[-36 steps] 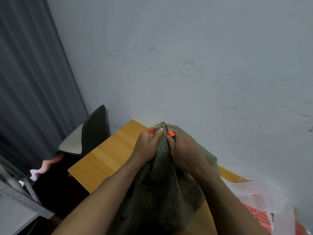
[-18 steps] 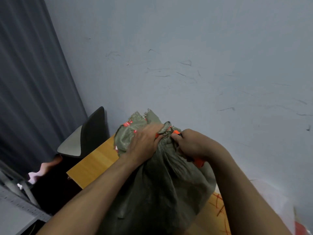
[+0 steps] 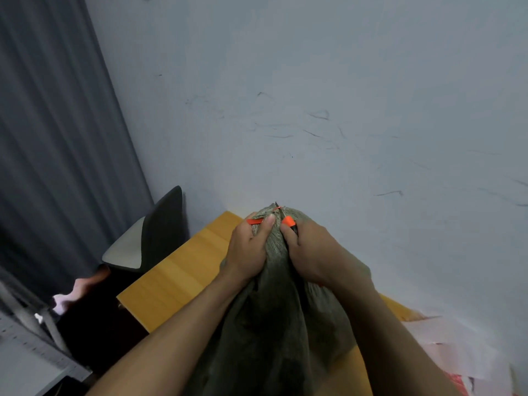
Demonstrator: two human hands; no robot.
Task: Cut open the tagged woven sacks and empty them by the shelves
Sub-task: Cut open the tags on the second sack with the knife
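A grey-green woven sack (image 3: 280, 324) stands on the wooden table (image 3: 177, 275), its neck gathered at the top. My left hand (image 3: 248, 250) grips the neck from the left, with an orange tag (image 3: 254, 222) by its fingers. On the right side of the neck my right hand (image 3: 308, 252) holds an orange-handled cutter (image 3: 288, 221). The cutter's tip points up at the tie on the sack's top. Both forearms cover the sack's sides.
A dark chair (image 3: 154, 235) with a pale seat stands left of the table, against a grey curtain (image 3: 57, 155). A scuffed white wall (image 3: 343, 110) is right behind the sack. White and red bags (image 3: 468, 358) lie at the right. A metal shelf edge (image 3: 34, 352) shows at lower left.
Half a second ago the sack's open flaps stuck up at the left and my right hand was lower right. Now the neck is bunched tight and both hands meet at its top.
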